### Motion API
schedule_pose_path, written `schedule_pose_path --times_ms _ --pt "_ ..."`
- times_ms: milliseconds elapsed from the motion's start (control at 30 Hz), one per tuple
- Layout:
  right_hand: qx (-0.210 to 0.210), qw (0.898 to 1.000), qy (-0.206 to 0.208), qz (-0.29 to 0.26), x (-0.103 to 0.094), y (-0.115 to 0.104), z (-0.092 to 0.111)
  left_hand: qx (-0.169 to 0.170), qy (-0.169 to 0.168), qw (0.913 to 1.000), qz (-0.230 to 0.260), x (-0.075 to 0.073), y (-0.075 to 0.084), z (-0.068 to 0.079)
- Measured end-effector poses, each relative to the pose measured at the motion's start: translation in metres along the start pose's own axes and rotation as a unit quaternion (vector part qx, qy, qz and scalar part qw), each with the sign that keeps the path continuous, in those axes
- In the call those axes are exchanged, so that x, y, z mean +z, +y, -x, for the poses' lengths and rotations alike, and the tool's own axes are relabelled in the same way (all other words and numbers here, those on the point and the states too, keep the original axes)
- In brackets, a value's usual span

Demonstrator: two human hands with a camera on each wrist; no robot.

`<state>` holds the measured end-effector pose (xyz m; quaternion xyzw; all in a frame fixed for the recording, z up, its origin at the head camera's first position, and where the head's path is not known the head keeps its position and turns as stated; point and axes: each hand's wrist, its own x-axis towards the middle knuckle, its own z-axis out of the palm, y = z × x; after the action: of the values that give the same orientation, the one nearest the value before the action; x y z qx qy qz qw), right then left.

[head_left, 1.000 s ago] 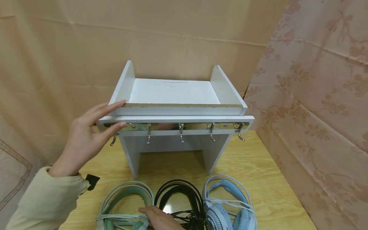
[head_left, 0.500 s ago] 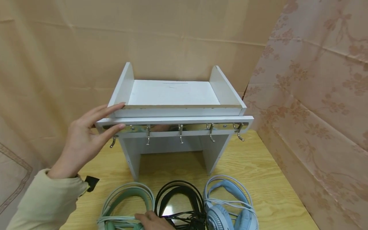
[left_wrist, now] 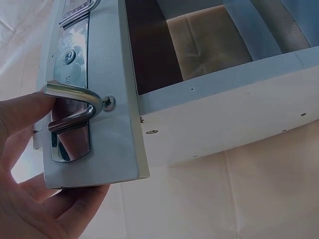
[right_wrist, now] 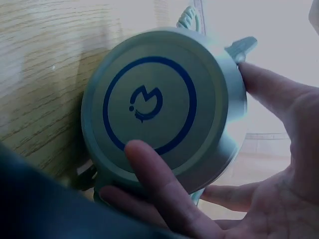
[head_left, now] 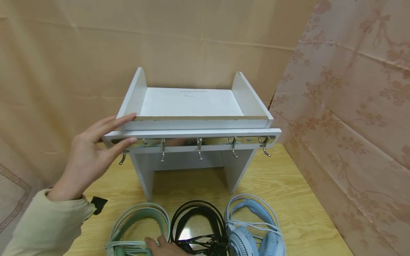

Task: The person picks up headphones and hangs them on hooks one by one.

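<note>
Now gripping left end of white shelf rack (head_left: 192, 124) with left hand (head_left: 88, 156), fingers over board, thumb against shiny hook rail (head_left: 182, 142) near leftmost hook. Lower down, on desk (head_left: 288, 199), holding ear cup (right_wrist: 149, 99) of mint-green headphones (head_left: 145, 212) with right hand (head_left: 164, 248), spread round rim, one finger laid on face with dark blue ring. Hard to tell exact placing of remaining fingers in dim wrist view. Lying in row before rack, left to right: mint-green headphones, black headphones (head_left: 198, 212), light-blue headphones (head_left: 242, 242), all cable-bundled. Behind, beige cloth (head_left: 192, 35).
</note>
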<state>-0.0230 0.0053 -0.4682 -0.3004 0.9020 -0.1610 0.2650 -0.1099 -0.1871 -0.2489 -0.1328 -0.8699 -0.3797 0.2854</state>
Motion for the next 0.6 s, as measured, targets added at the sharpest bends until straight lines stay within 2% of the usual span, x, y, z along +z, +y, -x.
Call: schedule_pose_path --times_ms 133,300,500,600 --pt "-0.028 0.999 0.002 0.015 -0.003 0.001 0.000 0.007 0.005 1.0000 -0.001 -0.001 -0.001 0.000" --pt "-0.010 0.998 -0.017 -0.055 0.000 0.003 0.004 0.016 0.011 0.9998 -0.004 0.000 -0.001 0.000" --pt "0.004 0.999 0.009 -0.037 0.006 -0.003 -0.002 0.013 0.008 0.9999 -0.004 0.000 -0.001 0.000" --pt "0.022 0.995 0.007 -0.098 0.011 -0.004 -0.004 0.008 0.007 0.9999 -0.007 0.000 -0.001 0.000"
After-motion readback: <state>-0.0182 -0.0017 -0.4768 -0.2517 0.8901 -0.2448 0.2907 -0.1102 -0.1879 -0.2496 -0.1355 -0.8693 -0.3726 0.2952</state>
